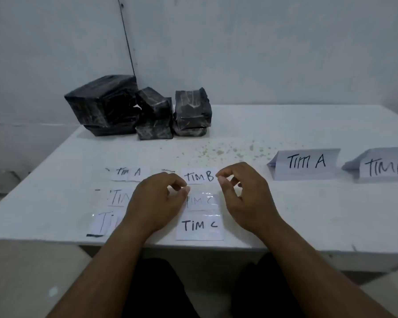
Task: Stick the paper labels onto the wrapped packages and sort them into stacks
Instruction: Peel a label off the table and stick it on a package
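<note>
Head view: TIM B label (200,176) lies between left hand (157,201) and right hand (244,196).

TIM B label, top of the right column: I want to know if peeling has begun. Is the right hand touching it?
Cannot tell. In the head view the right hand's curled fingertips sit at the edge of the TIM B label, but neither contact nor gap shows plainly.

Both forearms are bare from the bottom edge of the view up to the wrists, with no sleeve showing on either. The left hand (157,199) and the right hand (244,196) are bare too, without gloves, and the short fingernails show pale at the fingertips. Below the table edge, between the arms, the lap is covered in plain black cloth (156,285).
</note>
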Demonstrator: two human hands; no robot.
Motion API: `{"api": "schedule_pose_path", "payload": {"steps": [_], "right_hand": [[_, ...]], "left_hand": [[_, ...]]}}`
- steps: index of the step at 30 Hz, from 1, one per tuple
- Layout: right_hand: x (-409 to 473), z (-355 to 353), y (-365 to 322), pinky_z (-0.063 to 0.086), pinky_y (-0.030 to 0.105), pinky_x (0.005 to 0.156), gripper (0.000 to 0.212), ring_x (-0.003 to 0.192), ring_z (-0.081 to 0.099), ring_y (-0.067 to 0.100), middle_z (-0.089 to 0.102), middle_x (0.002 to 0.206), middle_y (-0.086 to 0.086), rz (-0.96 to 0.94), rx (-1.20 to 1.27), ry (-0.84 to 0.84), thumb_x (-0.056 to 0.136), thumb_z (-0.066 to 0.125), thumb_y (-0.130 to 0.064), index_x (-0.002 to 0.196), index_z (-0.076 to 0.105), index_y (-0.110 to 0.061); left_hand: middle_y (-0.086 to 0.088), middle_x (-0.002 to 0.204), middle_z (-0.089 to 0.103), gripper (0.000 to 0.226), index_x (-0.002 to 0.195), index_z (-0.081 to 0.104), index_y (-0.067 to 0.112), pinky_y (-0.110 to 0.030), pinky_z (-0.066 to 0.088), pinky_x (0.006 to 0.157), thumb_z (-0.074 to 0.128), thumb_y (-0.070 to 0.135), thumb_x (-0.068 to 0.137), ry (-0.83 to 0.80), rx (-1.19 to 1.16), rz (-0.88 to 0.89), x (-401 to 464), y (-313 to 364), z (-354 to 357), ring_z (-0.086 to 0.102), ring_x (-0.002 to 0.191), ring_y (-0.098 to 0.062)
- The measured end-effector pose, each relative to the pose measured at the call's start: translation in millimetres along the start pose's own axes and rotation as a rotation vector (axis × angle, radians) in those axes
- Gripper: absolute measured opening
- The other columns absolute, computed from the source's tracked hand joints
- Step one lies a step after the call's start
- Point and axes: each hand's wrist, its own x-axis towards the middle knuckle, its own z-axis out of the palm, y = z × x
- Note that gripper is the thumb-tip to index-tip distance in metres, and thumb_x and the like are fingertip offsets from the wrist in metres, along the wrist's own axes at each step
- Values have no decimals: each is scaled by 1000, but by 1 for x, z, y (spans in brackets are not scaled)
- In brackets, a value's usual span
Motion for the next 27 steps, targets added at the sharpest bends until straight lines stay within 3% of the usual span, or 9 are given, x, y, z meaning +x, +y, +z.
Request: {"api": "schedule_pose_path", "payload": {"steps": [6,12,16,20,27], "right_hand": [[-10,-5,9,45,10,68,9,83,62,7,68,89,-16,184,65,-74,93,68,-15,92,70,-23],[-10,-8,7,47,14,63,13,75,62,9,67,74,-12,219,49,-199,80,69,-14,75,68,-26],[-9,-9,11,49,15,63,7,76,63,11,67,73,-11,245,90,-168,74,62,-21,73,68,-25],[-6,-7,14,49,14,67,12,79,63,10,68,76,-11,218,99,-194,75,63,-17,73,70,-27],[-3,-6,13,51,22,67,20,78,64,11,68,79,-14,126,99,-254,72,56,-32,75,75,-28]], "left_hand": [[18,83,65,9,88,71,31,-30,45,75,67,38,91,87,67,100,-8,-6,13,55,79,-6],[18,84,64,19,88,71,28,-33,48,73,61,45,89,78,75,164,-8,-10,13,55,78,-6],[18,86,64,21,85,76,27,-32,49,74,68,47,84,64,16,215,-8,-16,14,57,82,-6],[17,86,63,24,78,79,28,-26,47,73,74,51,78,29,-28,278,-9,-16,11,58,84,-9],[19,87,63,32,76,77,31,-19,44,70,80,62,68,-85,-82,333,-8,-15,7,58,84,-9]]}}
